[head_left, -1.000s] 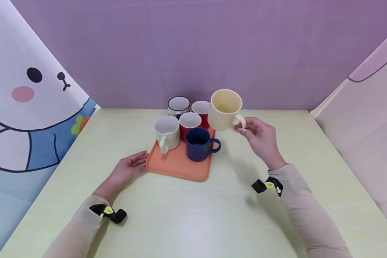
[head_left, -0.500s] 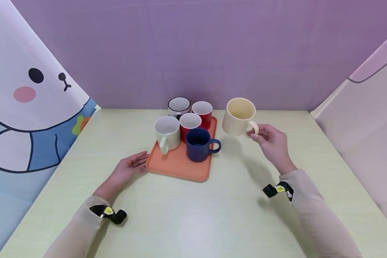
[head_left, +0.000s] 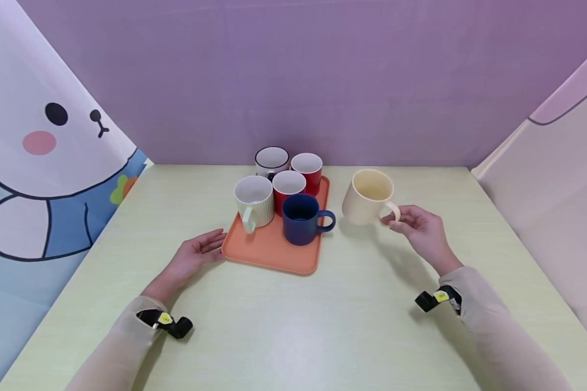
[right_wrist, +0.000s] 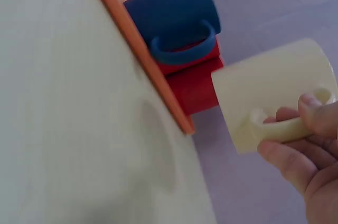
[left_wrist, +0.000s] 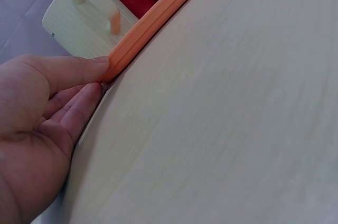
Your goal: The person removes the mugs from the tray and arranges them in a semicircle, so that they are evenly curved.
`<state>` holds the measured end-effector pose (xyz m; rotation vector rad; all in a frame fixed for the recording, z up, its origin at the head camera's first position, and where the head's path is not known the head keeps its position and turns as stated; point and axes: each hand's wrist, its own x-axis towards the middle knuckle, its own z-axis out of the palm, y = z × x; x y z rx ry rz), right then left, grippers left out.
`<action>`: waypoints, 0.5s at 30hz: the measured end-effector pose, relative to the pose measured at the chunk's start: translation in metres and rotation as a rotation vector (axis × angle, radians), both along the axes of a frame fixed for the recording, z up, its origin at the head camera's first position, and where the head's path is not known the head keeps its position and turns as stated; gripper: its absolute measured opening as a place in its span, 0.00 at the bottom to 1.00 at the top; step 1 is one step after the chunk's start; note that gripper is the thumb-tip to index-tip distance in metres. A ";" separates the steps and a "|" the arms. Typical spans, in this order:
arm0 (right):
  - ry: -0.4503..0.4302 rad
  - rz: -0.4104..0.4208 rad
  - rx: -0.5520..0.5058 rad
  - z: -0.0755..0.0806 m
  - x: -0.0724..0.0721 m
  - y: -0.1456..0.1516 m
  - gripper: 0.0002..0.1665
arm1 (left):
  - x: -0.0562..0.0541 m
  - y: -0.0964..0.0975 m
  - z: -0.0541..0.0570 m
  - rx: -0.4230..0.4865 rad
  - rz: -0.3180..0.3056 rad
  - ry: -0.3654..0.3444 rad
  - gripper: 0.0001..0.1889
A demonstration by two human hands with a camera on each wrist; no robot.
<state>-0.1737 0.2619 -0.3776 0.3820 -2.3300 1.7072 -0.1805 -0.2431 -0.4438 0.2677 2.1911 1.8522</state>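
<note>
My right hand [head_left: 420, 231] pinches the handle of a cream mug [head_left: 364, 203] between thumb and fingers. That mug hangs upright above the table, to the right of the orange tray [head_left: 274, 258], apart from it. In the right wrist view the cream mug [right_wrist: 274, 81] shows its side and handle. At the tray's near left corner, my left hand [head_left: 195, 258] touches the edge with its fingers fairly straight. The thumb [left_wrist: 79, 71] lies against the corner in the left wrist view. On the tray stand a navy mug [head_left: 299, 225] and a ribbed pale-green mug [head_left: 259, 209].
Behind them on the tray are two red mugs with white insides, one nearer [head_left: 285, 201] and one farther [head_left: 313, 176]. A white mug with a black rim [head_left: 272, 160] stands at the back left. A purple backdrop [head_left: 293, 81] rises behind the table [head_left: 283, 326].
My right hand has carried the cream mug rightward, away from over the tray's right side, and lowered it toward the table. The left hand and the tray have stayed put.
</note>
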 end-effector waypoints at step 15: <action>-0.100 0.196 0.060 -0.019 0.016 0.029 0.10 | 0.000 0.000 0.001 -0.015 0.004 -0.032 0.35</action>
